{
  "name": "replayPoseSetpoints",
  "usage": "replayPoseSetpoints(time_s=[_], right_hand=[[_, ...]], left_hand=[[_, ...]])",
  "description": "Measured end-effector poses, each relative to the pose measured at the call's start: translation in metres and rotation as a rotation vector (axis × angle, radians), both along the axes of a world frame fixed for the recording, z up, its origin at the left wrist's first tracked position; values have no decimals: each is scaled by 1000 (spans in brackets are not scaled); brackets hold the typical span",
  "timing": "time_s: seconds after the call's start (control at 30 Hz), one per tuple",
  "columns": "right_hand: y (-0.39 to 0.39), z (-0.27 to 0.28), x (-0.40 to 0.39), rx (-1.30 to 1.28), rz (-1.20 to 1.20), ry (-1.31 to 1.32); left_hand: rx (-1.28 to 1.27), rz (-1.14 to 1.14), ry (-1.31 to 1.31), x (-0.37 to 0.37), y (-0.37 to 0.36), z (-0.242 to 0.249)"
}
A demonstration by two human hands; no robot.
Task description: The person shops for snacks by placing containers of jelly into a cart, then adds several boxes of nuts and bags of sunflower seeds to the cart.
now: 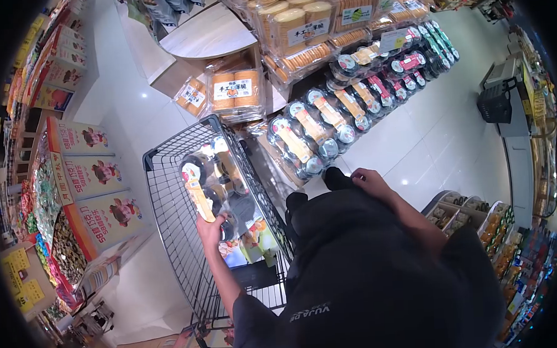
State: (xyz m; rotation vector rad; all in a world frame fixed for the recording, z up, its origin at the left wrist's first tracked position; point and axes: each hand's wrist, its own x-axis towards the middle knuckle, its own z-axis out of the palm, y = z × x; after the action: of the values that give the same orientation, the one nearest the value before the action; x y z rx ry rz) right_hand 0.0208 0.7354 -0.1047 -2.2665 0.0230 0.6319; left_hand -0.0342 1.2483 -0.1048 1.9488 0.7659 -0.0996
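Note:
My left hand [210, 228] grips a clear plastic pack of dark round cakes with a yellow label [199, 188], holding it inside the black wire shopping cart [167, 197]. A second similar pack [228, 167] lies in the cart just beyond it. My right hand [369, 179] hangs at my side near my hip, fingers loosely curled, holding nothing. It is close to the display of the same cake packs [314, 135].
Stacked biscuit and cracker packs [297, 30] fill the display ahead. Boxed goods with red labels [92, 176] line the shelves at left. Snack bins [479, 221] stand at right, and a black basket [494, 105] sits by a counter. White tiled floor [439, 142] lies between.

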Motion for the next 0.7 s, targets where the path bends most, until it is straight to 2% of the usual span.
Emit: replayPoseSetpoints(time_s=[0.03,0.13,0.17,0.23,0.27,0.33,0.37,0.43,0.5,0.57,0.6,0.7], right_hand=[[5,4,13,52,47,18],[21,6,47,234,69,117],[23,2,59,246,70,117],[30,-10,81,496,63,305],[36,-10,92,509,63,305],[49,-8,114,777,-89,410],[55,-6,125,789,-98,409],[59,-3,150,989,-390,483],[52,-41,175,988,-451,570],[46,-64,189,997,-589,666],[47,-95,195,972,-629,637],[50,-92,208,996,-630,619]], left_hand=[[12,-4,-1,6,-15,24],[211,-309,-87,38,-77,91],[271,-369,-90,54,-101,103],[363,-477,-91,86,-142,105],[373,-512,-101,101,-159,97],[422,-605,-89,138,-190,75],[457,-660,-66,157,-205,66],[496,-786,55,192,-229,39],[495,-808,100,220,-248,17],[612,-899,58,244,-263,-3],[653,-927,106,257,-267,-13],[765,-898,187,282,-278,-30]])
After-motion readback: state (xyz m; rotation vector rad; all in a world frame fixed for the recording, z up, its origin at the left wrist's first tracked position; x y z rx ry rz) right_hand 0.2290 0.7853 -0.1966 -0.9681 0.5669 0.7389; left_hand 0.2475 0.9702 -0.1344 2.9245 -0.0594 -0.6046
